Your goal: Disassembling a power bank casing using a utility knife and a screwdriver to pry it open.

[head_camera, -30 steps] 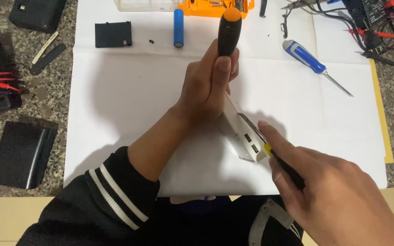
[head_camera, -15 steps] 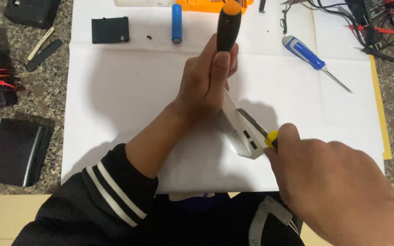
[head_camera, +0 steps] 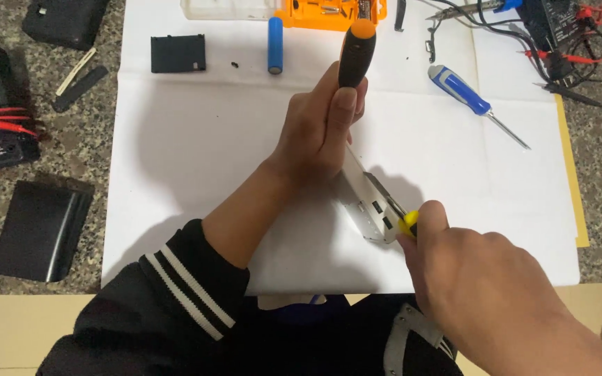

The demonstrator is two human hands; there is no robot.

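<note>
The left hand [head_camera: 322, 132] gripped a black-handled screwdriver [head_camera: 355, 52] against a still-closed white case [head_camera: 371, 205], while the right hand [head_camera: 482, 278], at 4 o'clock, clutched a yellow-handled tool [head_camera: 407, 221] at its end.

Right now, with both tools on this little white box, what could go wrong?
The yellow-handled tool in the right hand is wedged at the white box; a slip could jab the left hand gripping it. The black screwdriver may also gouge the casing or tear the paper.
</note>
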